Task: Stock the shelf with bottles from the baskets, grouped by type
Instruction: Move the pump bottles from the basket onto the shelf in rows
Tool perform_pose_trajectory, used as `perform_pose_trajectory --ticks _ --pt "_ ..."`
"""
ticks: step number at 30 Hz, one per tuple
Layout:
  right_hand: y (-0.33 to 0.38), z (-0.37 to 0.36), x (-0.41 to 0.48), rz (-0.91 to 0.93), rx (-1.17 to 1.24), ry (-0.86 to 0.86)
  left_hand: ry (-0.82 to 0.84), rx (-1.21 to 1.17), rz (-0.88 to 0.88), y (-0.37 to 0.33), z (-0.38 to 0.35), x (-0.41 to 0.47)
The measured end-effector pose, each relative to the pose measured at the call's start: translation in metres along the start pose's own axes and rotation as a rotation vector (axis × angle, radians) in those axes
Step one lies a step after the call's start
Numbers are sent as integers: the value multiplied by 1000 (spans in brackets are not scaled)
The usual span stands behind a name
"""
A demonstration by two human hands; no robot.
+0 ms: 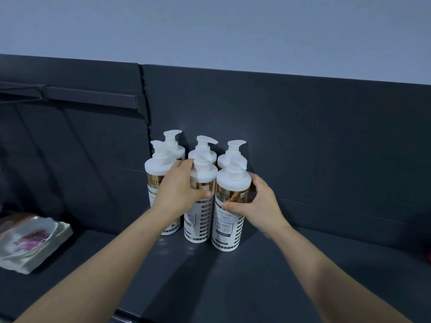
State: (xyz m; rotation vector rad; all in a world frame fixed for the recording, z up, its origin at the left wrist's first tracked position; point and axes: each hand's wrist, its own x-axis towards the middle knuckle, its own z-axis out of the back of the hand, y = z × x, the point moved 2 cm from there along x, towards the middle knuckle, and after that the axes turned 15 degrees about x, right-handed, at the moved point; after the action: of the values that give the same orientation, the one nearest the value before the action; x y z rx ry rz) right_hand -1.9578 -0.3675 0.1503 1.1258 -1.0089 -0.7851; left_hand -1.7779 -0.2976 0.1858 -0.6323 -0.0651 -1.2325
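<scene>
Several white pump bottles with gold bands stand upright in two rows on the dark shelf point(303, 264), near its back panel. My left hand point(179, 190) grips the front middle bottle point(198, 222) around its gold band. My right hand point(258, 203) grips the front right bottle point(227, 220), thumb across the label and fingers round its far side. A front left bottle point(155, 176) stands just beside my left hand. Three more pump bottles point(203, 150) stand behind, partly hidden.
A stack of pale packets with a pink print point(30, 243) lies on the shelf at the left. A dark rail point(88, 96) juts from the neighbouring back panel at upper left. A small red object point(428, 255) shows at the right edge.
</scene>
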Motion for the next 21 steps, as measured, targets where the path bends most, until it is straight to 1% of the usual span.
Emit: perform_pose_trajectory --ticks 5,9,12,15,17,19,21 --pt "-1 -2 -2 22 -40 12 -20 -18 -1 0 0 -7" --pt "0 -5 -6 36 -61 17 -33 20 -35 0 0 -10" --pt "0 -8 -13 48 -98 -18 -31 45 -63 1 0 -14" --pt "4 -10 -24 80 -161 -70 -32 122 -124 4 1 -23" --pt "8 -12 -34 155 -236 -148 -62 187 -167 8 4 -32" --pt "13 -16 -49 308 -298 -249 -105 235 -199 13 8 -45" --pt "16 -21 -64 482 -325 -304 -132 292 -202 20 13 -62"
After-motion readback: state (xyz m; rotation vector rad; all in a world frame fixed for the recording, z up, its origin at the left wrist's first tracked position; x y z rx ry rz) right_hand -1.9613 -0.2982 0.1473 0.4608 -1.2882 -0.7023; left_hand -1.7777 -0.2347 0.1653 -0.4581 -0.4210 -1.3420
